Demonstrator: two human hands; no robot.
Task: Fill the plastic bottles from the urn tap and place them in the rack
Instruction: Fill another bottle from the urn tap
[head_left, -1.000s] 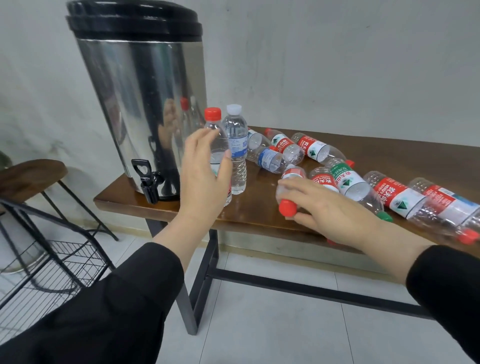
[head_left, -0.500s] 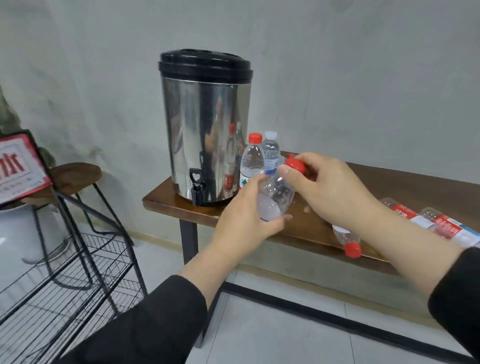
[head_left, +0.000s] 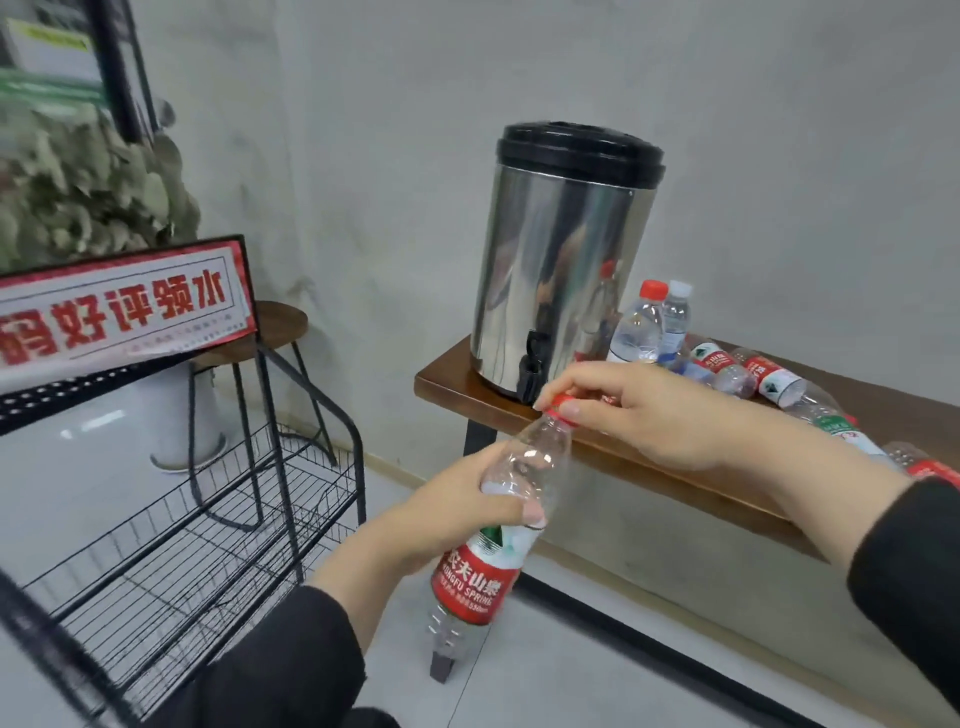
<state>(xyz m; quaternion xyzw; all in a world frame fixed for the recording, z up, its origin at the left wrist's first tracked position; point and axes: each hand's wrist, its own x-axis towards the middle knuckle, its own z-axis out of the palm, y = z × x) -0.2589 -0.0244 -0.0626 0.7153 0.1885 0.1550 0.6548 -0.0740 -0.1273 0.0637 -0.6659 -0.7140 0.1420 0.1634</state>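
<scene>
My left hand (head_left: 457, 512) grips the upper body of an empty clear bottle (head_left: 483, 566) with a red label, held upright in front of the table. My right hand (head_left: 644, 415) pinches its red cap (head_left: 558, 402) between thumb and fingers. The steel urn (head_left: 561, 280) with a black lid stands on the left end of the wooden table (head_left: 675, 467), its black tap (head_left: 532, 366) facing me just beyond the cap. The black wire rack (head_left: 208, 519) stands at lower left, its shelves bare.
Two upright bottles (head_left: 657, 327) stand right of the urn; several empty bottles (head_left: 769, 379) lie along the table. A red-and-white sign (head_left: 114, 306) sits atop the rack. A round stool (head_left: 275, 332), white pot and plant are behind it.
The bottle left the table and now stands upright in my left hand, lower and nearer me. My right hand went from its body to its cap. The view swung left toward the rack.
</scene>
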